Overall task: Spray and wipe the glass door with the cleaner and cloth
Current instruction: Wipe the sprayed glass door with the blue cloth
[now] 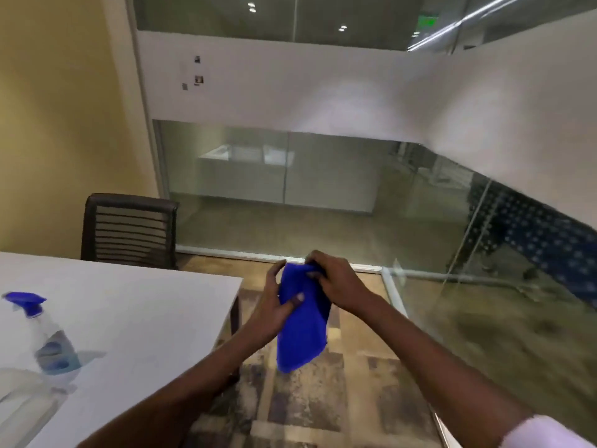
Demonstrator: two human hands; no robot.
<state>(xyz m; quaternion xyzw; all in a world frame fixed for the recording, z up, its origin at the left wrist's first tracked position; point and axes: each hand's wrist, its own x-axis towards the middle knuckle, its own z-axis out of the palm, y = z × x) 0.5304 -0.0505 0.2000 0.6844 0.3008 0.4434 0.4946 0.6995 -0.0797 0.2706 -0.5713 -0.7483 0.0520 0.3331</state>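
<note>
Both my hands hold a blue cloth [302,331] in the air in front of me, above the floor. My left hand [273,305] grips its left side with the thumb pressed on the fabric. My right hand [332,279] pinches the cloth's top edge. The cloth hangs down below them. A clear spray bottle [48,334] with a blue trigger head stands on the white table [145,318] at the left, apart from both hands. The glass door [484,253] with a frosted band runs along the right side, and its lower clear part reflects me.
A dark slatted chair [129,231] stands behind the table against the yellow wall [58,124]. A glass partition [274,173] with a frosted band faces me. Patterned carpet [307,399] covers the floor between table and glass.
</note>
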